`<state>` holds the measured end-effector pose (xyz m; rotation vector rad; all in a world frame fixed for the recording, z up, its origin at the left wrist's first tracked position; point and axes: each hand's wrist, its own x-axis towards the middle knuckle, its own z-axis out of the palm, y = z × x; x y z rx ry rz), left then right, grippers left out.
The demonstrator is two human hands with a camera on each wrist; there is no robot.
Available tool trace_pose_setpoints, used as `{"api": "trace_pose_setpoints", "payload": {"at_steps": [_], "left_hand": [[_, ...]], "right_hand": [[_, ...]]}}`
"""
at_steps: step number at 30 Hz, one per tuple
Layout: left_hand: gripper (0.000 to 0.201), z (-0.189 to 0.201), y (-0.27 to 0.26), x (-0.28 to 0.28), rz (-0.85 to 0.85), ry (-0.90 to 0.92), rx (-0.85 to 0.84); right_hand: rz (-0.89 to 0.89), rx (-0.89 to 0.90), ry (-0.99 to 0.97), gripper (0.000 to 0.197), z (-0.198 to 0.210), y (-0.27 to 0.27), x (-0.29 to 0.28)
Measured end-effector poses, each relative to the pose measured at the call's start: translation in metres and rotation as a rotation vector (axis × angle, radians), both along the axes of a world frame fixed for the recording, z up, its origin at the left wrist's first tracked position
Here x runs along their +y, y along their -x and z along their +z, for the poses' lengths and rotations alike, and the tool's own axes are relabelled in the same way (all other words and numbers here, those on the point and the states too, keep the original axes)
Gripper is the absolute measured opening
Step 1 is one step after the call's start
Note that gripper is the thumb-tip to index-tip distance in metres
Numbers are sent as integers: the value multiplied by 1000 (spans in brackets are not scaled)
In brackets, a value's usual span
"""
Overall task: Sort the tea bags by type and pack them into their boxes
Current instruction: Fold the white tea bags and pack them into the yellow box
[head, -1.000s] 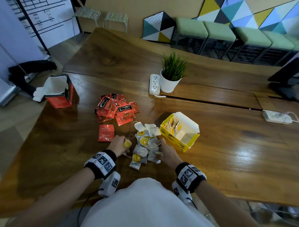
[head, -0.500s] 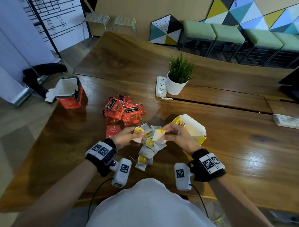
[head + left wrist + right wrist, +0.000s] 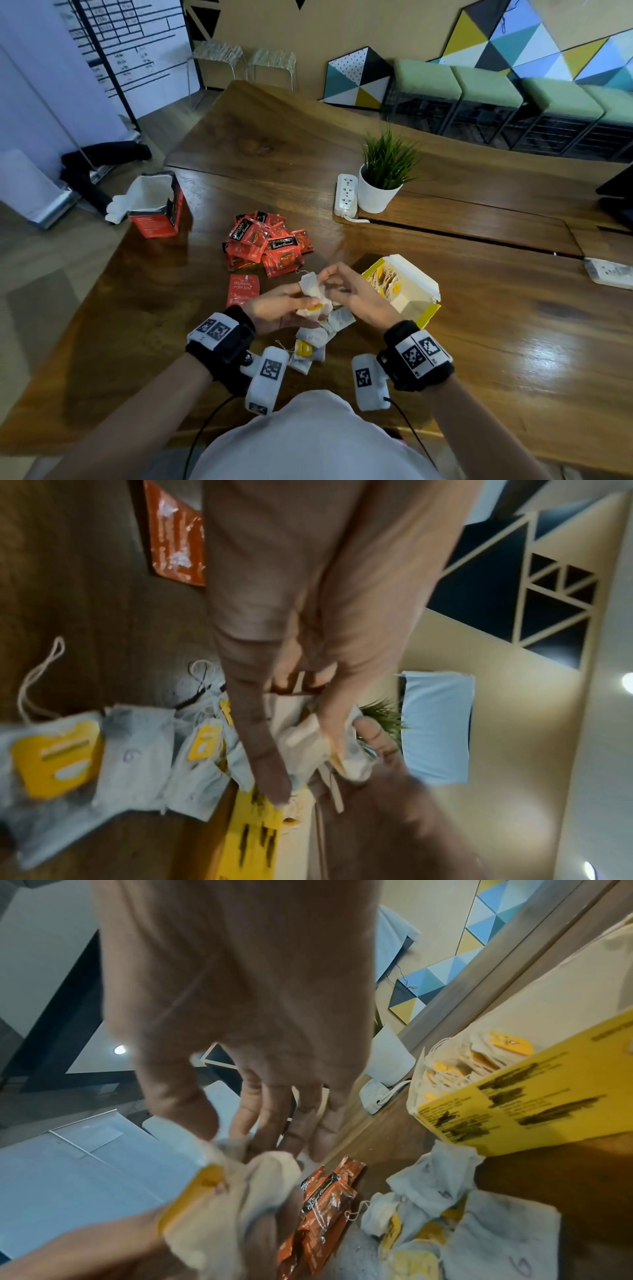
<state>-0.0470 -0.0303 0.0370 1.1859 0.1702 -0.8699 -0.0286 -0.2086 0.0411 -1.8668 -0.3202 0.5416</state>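
Observation:
My left hand (image 3: pixel 301 305) holds a small bunch of white tea bags with yellow tags (image 3: pixel 313 294) above the table. My right hand (image 3: pixel 329 281) pinches the top of the same bunch (image 3: pixel 240 1153) with thumb and fingers. Just right of the hands stands the open yellow box (image 3: pixel 421 308), with white bags in it. More white tea bags (image 3: pixel 315 342) lie loose under the hands. A heap of red sachets (image 3: pixel 270 246) lies behind, and one red sachet (image 3: pixel 242 289) lies apart on the left. The open red box (image 3: pixel 157 209) stands at the far left table edge.
A potted plant (image 3: pixel 380 185) and a white power strip (image 3: pixel 346 195) stand behind the yellow box. Another power strip (image 3: pixel 609 272) lies at the right edge. The wooden table (image 3: pixel 513 342) stretches right of the box.
Both hands rose from the loose pile on the table with white tea bags and came together in front of the yellow box. The bunch now sits between both hands.

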Motion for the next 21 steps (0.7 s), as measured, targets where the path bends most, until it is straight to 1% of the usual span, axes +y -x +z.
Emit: {"api": "trace_pose_setpoints", "payload": {"at_steps": [1, 2, 4, 6, 8, 10, 12, 15, 16, 18, 19, 21], "left_hand": [[25, 0, 0, -1, -13, -36, -38], [28, -1, 1, -2, -29, -77, -83], [36, -3, 2, -6, -53, -137, -154], [41, -5, 2, -8, -54, -173, -192], [46, -7, 1, -8, -25, -203, -215], [53, -9, -1, -6, 24, -243, -242], [56, -11, -3, -5, 65, -298, -275], [59, -9, -4, -9, 95, -337, -299], [58, -9, -4, -10, 90, -328, -302], [55, -7, -4, -12, 68, -247, -266], [51, -7, -4, -13, 52, -190, -222], [37, -5, -6, -14, 43, -94, -110]], "right_hand": [[-12, 37, -18, 21, 1, 0, 2], [-41, 59, -9, 27, 1, -1, 4], [-119, 13, 46, 40, -1, -2, 8], [-212, -46, -1, 41, -3, -3, 10], [-300, -25, -125, 38, -3, -5, 5], [-341, 17, -226, 26, -2, -6, -2], [-336, 59, -275, 13, -2, -5, -8], [-306, 116, -306, 10, -6, -2, -12], [-302, 124, -300, 11, -8, -1, -11], [-324, 118, -287, 12, -10, 0, -9], [-348, 110, -282, 13, -11, 0, -8], [-403, 96, -272, 15, -11, 0, -6]]}}
